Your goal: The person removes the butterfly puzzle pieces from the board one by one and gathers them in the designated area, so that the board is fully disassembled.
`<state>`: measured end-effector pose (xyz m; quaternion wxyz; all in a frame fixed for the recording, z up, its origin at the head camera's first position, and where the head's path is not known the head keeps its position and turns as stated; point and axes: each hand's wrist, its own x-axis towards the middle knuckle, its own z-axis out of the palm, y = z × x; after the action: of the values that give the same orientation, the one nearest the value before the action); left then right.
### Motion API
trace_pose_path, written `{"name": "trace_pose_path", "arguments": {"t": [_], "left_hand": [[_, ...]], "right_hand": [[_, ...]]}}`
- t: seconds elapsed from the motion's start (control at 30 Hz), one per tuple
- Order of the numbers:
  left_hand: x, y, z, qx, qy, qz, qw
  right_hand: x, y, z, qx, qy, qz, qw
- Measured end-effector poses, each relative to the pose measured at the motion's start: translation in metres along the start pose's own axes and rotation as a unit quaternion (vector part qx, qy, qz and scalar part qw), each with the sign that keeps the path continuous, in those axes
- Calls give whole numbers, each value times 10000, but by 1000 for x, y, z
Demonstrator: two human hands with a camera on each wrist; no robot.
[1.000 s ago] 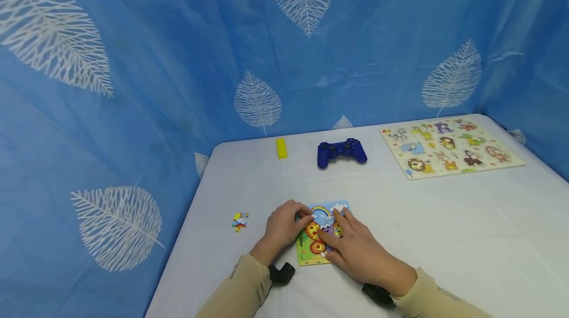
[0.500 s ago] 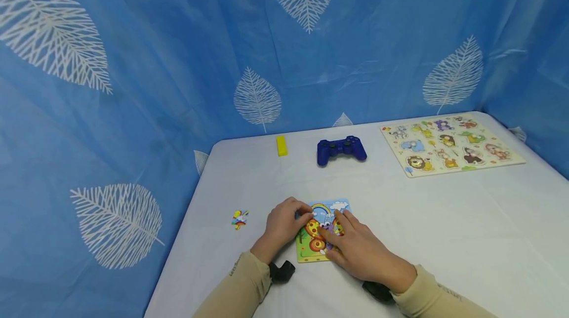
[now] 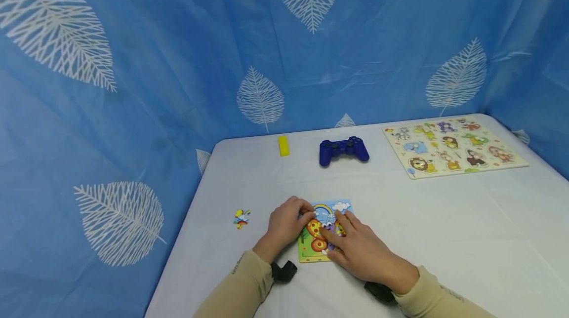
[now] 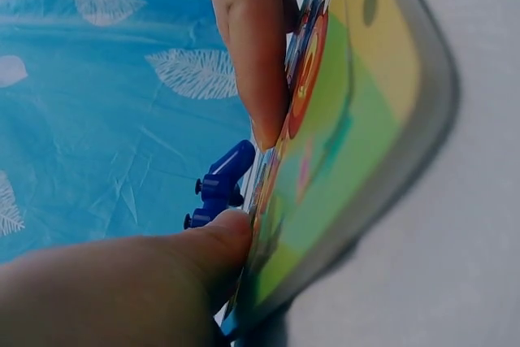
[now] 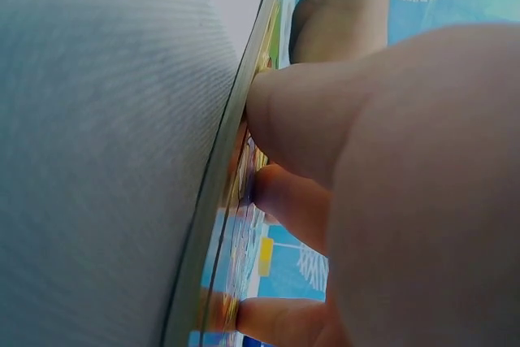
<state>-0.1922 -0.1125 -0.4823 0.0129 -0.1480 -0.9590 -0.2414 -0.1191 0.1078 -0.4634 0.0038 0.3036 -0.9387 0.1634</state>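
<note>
A small butterfly jigsaw puzzle (image 3: pixel 314 254) with a rainbow and clouds lies flat near the middle of the table. My left hand (image 3: pixel 286 221) is at its upper left, fingers bent, thumb (image 4: pixel 231 229) touching the picture in the left wrist view. Whether it pinches a piece is hidden. From the right, my right hand (image 3: pixel 362 249) rests spread fingers on the butterfly; the right wrist view has its thumb (image 5: pixel 280 111) on the puzzle near the edge. Left of my left hand lies a loose colourful puzzle piece (image 3: pixel 241 218).
Toward the back of the white table (image 3: pixel 249 175) stand a yellow block (image 3: pixel 283 145) and a dark blue game controller (image 3: pixel 344 150). An animal peg puzzle board (image 3: pixel 449 166) lies at the back right. Blue leaf-patterned curtain (image 3: pixel 186 86) encloses the table.
The head view shifts slightly. Both hands stay at the same spots on the puzzle, and nothing else visibly moves.
</note>
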Motion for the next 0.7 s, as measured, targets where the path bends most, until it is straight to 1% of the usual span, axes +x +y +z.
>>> {"name": "trace_pose_path", "arguments": {"t": [0.17, 0.33, 0.5, 0.6, 0.7], "left_hand": [[0, 2, 0, 101, -6, -21, 9999], [1, 4, -1, 137, -11, -55, 9999], [1, 5, -2, 179, -29, 60, 9998], [0, 4, -2, 102, -56, 112, 9999], [1, 5, -1, -21, -58, 35, 10000]], "right_hand": [[0, 1, 0, 24, -100, 54, 9999], [0, 3, 1, 65, -41, 43, 10000], [0, 3, 1, 109, -108, 97, 9998], [-1, 2, 0, 140, -85, 52, 9999], [-1, 2, -1, 158, -81, 22, 9998]]}}
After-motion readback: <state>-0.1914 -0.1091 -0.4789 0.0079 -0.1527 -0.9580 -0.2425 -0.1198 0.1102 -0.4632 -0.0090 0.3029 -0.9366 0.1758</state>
